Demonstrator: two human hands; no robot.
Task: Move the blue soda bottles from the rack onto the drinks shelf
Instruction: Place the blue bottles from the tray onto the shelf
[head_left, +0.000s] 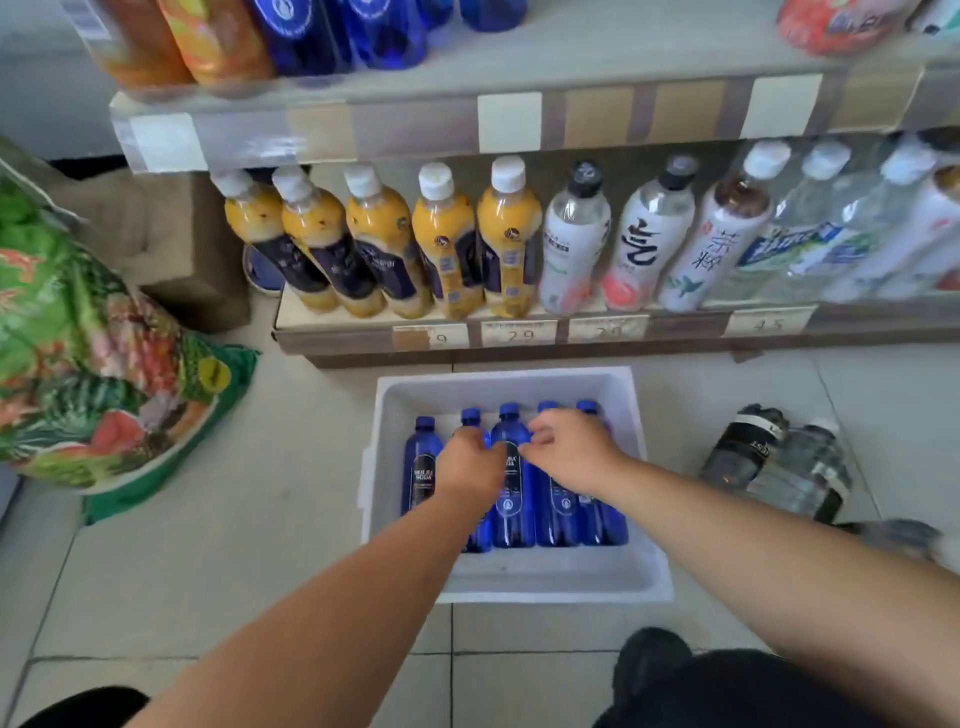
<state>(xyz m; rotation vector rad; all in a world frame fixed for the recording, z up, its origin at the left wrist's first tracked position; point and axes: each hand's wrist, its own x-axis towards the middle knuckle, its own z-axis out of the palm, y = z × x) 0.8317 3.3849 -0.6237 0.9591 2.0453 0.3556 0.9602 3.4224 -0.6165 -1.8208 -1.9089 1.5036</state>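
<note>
I see the drinks shelf (519, 73) filling the top of the view, a few blue bottles (363, 31) already standing on it beside orange ones. Under that shelf, a lower tier (467, 317) holds a row of yellow juice bottles (447, 244) and, to their right, white and clear bottles (649, 244), with price tags along its front edge.

On the tiled floor in front of the lower tier sits the white foam box (519, 577) — the landmark here. Left of the box, well apart, lies a large green printed bag (93, 364). Right of the box lies a shrink-wrapped pack of clear bottles (779, 462).

Inside the box five blue soda bottles (511, 499) lie side by side, caps toward the shelf.

My left hand (470, 462) is curled down over the second bottle from the left, fingers wrapped about its shoulder. My right hand (569, 452) reaches across the two rightmost bottles — its fingertips touch the middle bottle's neck, loosely bent; I cannot tell whether it grips.
</note>
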